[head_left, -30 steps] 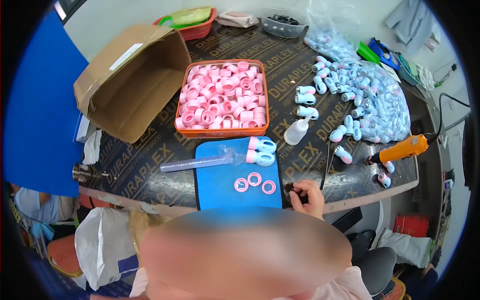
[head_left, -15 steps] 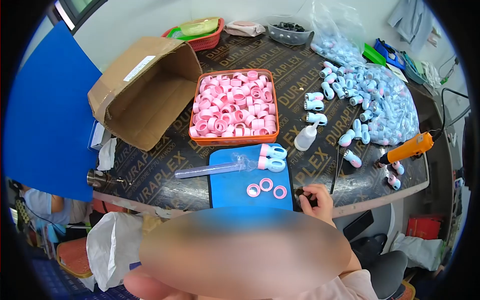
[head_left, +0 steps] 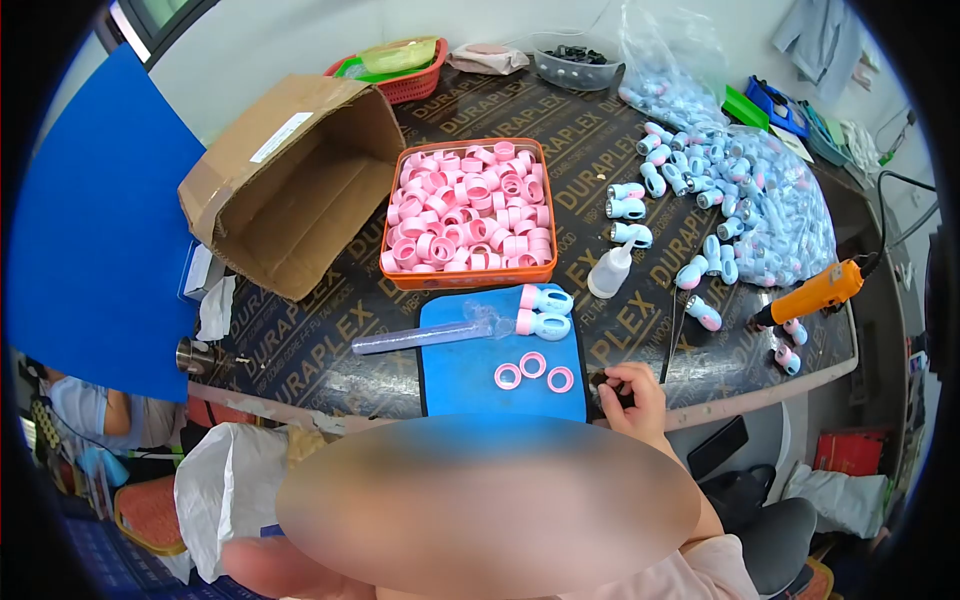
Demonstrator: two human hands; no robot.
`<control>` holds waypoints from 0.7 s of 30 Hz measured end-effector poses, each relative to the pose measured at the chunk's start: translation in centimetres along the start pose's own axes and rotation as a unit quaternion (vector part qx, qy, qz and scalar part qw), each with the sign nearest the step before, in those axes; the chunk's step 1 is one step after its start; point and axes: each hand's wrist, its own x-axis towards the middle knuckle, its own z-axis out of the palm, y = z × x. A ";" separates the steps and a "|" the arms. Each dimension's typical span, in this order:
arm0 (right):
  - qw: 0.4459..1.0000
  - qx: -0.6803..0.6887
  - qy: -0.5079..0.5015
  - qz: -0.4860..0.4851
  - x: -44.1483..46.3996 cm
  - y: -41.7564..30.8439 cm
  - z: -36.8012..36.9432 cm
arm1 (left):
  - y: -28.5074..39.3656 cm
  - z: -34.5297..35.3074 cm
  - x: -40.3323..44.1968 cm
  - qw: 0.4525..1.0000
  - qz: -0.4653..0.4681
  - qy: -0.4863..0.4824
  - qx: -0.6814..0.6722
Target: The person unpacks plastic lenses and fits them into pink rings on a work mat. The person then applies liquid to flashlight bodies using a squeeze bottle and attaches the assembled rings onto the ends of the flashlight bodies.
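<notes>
At the table's front edge, just right of the blue mat (head_left: 470, 385), my right hand (head_left: 636, 402) has its fingers curled together over small dark pieces; what they pinch is too small to make out. My left hand does not show; a large blurred patch covers the area before me. Three pink rings (head_left: 532, 365) lie on the mat. Above them, two light-blue pieces with pink collars (head_left: 548, 325) lie side by side. A clear plastic sleeve (head_left: 425, 338) extends left from them. Behind the mat, an orange-rimmed tray (head_left: 470, 282) holds several pink rings.
An open cardboard box (head_left: 290, 190) lies at the left. A white squeeze bottle (head_left: 608, 273) stands right of the mat. Several light-blue pieces (head_left: 704, 313) and a filled clear bag (head_left: 790, 220) are farther right, with an orange electric screwdriver (head_left: 815, 294). Part of another person (head_left: 90, 410) shows at left.
The view has shifted, so the table's objects appear farther right and slightly lower than in the earliest frame. My right hand stays at the dark pieces, its fingers still curled.
</notes>
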 end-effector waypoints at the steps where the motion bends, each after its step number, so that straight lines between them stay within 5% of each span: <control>1: 1.000 0.003 0.001 0.004 0.0 0.0 0.0 | -0.4 -0.1 -0.1 1.000 0.015 -0.008 -0.003; 9: 1.000 0.008 -0.003 0.014 -0.1 -0.1 0.0 | -2.3 1.2 -0.1 0.995 0.089 0.047 0.022; 15: 1.000 0.011 -0.001 0.017 -0.1 0.1 -0.1 | -0.7 -1.2 0.4 0.996 0.026 -0.025 -0.077; 17: 1.000 -0.008 -0.009 -0.001 0.0 0.2 -0.2 | 1.0 -1.5 0.4 0.989 -0.084 -0.024 -0.123; 21: 1.000 -0.001 -0.017 0.017 -0.1 0.2 -0.2 | 0.3 -1.0 0.0 0.990 -0.042 -0.010 -0.131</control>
